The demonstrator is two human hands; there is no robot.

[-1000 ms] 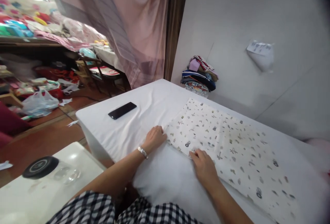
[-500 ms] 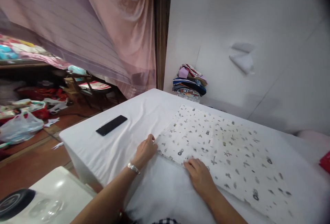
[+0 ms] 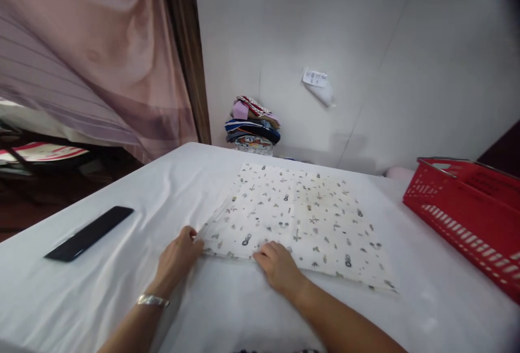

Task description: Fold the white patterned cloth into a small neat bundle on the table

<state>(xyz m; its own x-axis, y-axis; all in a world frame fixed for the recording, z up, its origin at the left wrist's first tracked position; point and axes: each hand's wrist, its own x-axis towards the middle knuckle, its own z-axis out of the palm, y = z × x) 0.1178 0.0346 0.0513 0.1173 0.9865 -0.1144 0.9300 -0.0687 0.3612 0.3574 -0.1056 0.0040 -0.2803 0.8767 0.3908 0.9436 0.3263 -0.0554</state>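
Note:
A folded cream cloth [image 3: 298,217] with small dark prints lies flat on a table covered by a white sheet [image 3: 170,190]. My left hand [image 3: 176,258] pinches the cloth's near left corner, fingers curled. My right hand [image 3: 278,266] grips the near edge a little to the right, fingers bent onto the fabric. A bracelet [image 3: 152,300] sits on my left wrist.
A black phone [image 3: 89,232] lies at the left of the table. A red plastic basket [image 3: 467,209] stands at the right. A stack of folded fabrics [image 3: 252,125] rests at the far side against the white wall. Pink curtain [image 3: 101,66] hangs at left.
The view has swung right, bringing the red basket in. Both hands keep hold of the cloth's near edge; the cloth lies as before.

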